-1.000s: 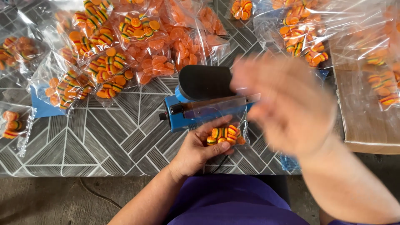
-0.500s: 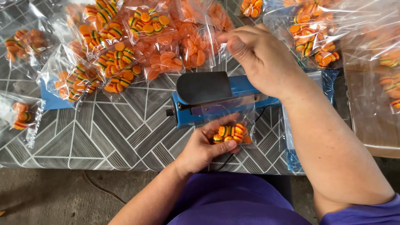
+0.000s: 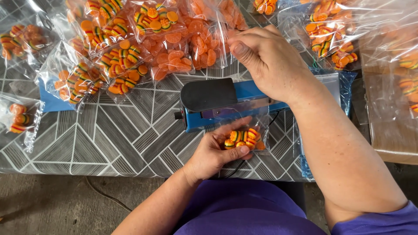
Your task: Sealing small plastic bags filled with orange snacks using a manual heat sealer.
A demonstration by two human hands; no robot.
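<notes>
A blue heat sealer (image 3: 198, 115) with a black handle pad (image 3: 208, 94) stands on the patterned table. My left hand (image 3: 213, 153) pinches a small clear bag of striped orange candies (image 3: 244, 138), whose open top lies in the sealer's jaw. My right hand (image 3: 270, 61) is fisted and rests on the sealer's lever arm, pressing down behind the black pad.
Many filled clear candy bags (image 3: 126, 56) are heaped at the back left of the grey geometric tablecloth (image 3: 113, 135). More bags (image 3: 324, 37) lie back right. A single bag (image 3: 19, 117) sits at the left edge. A brown board (image 3: 387, 130) is at right.
My right hand swung in from a blur in front of the sealer and came down closed on its lever. The left hand kept holding the bag in place.
</notes>
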